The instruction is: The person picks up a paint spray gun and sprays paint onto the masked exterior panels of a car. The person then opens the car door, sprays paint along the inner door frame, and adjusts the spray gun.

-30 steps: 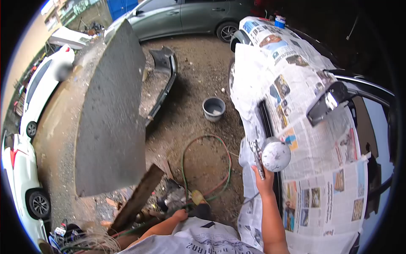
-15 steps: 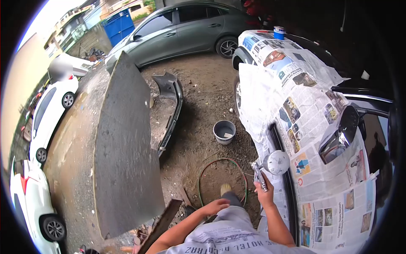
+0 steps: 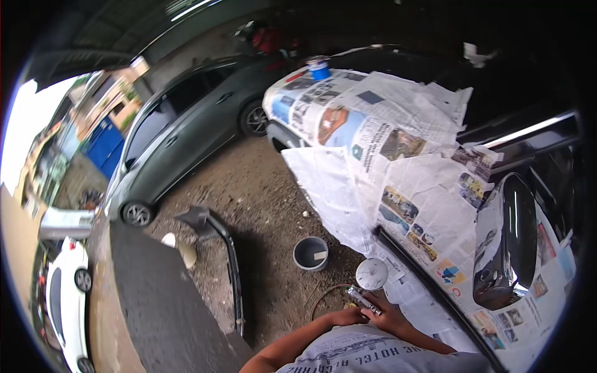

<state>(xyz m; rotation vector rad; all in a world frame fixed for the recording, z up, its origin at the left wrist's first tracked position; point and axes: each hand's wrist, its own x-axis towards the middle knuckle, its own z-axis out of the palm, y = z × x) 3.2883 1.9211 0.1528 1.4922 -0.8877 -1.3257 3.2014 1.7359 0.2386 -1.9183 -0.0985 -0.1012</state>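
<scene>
My right hand [image 3: 390,317] is closed around the handle of a metal spray gun [image 3: 365,299]. A round, white, paint-speckled cup [image 3: 372,274] sits on the gun, over the edge of the newspaper-covered car. My left hand [image 3: 348,317] is up against the gun's handle beside my right hand; its fingertips are partly hidden, so I cannot tell whether they grip anything. A thin red and green hose [image 3: 322,297] curves on the ground just beyond my hands.
Newspaper sheets [image 3: 410,180] cover the car at right, around its dark side mirror [image 3: 519,224]. A blue can [image 3: 319,68] stands on them. On the ground are a grey bucket [image 3: 311,254] and a detached bumper [image 3: 231,261]. A grey panel [image 3: 155,292] stands at left; a green car [image 3: 186,130] is parked beyond.
My left hand has come across to the spray gun from in front of my body. My right hand has drawn the gun closer in. The view has turned to the right.
</scene>
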